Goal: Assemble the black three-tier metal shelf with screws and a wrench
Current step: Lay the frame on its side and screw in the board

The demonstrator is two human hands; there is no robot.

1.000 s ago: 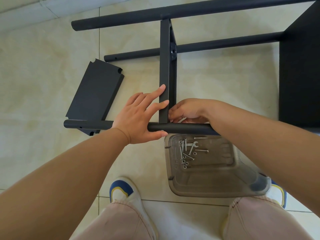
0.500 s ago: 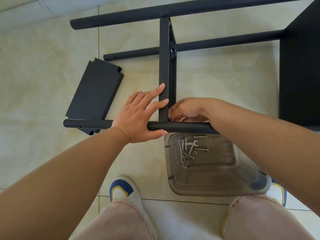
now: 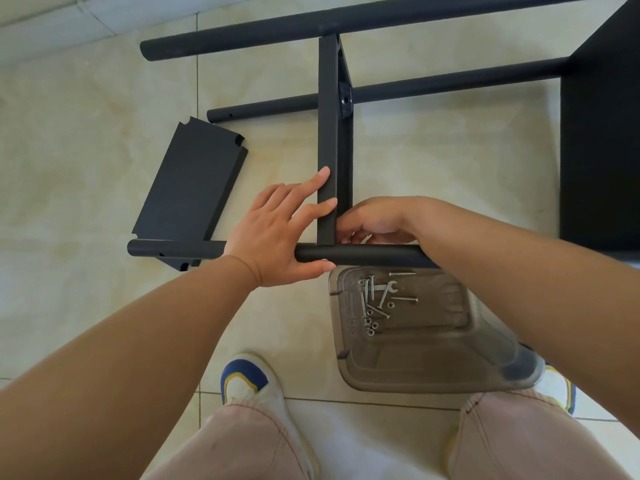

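Half-hidden right hand behind shelf

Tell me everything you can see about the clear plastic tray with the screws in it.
The clear plastic tray is a shallow, smoky-transparent container with rounded corners and a raised rim. It sits on the tiled floor in front of the person's feet, its far edge tucked under the black tube. Loose silvery screws, small nuts and a little wrench lie clustered in its far left corner. Neither hand touches it.

Matte black shelf frame, silver screws in a smoky clear tray, cream marbled floor tiles, white-blue-yellow sneaker.
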